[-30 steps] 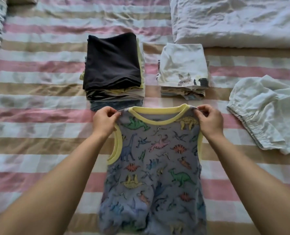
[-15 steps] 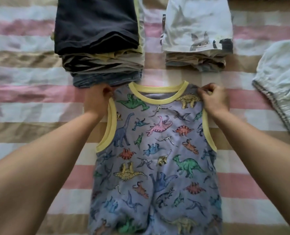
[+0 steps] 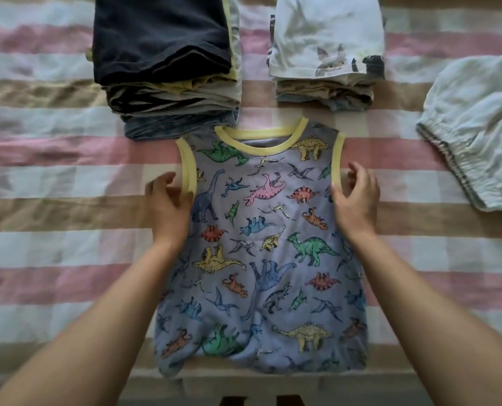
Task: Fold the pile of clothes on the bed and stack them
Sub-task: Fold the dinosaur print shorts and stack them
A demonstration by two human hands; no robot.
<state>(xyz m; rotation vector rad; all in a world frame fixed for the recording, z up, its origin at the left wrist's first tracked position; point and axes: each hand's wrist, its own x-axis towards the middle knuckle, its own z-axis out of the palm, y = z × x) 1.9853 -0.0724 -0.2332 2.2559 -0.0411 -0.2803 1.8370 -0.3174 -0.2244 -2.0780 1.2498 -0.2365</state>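
Observation:
A sleeveless blue shirt (image 3: pixel 261 247) with a dinosaur print and yellow trim lies flat and face up on the striped bed (image 3: pixel 53 230), neck pointing away from me. My left hand (image 3: pixel 167 206) is at the bottom of the shirt's left armhole, fingers loosely bent and touching the yellow trim. My right hand (image 3: pixel 356 200) is at the bottom of the right armhole, fingers loosely curled beside the shirt's edge. Neither hand plainly grips the cloth.
Just beyond the shirt stand two stacks of folded clothes: a taller one topped by a dark garment (image 3: pixel 162 39) and a smaller one topped by a white printed garment (image 3: pixel 326 39). An unfolded pale garment with an elastic waistband (image 3: pixel 475 133) lies at the right.
Both hands have let go of the shirt's shoulders and slid down to the bottoms of the armholes. The shirt now lies flat. The camera has tilted down and closer.

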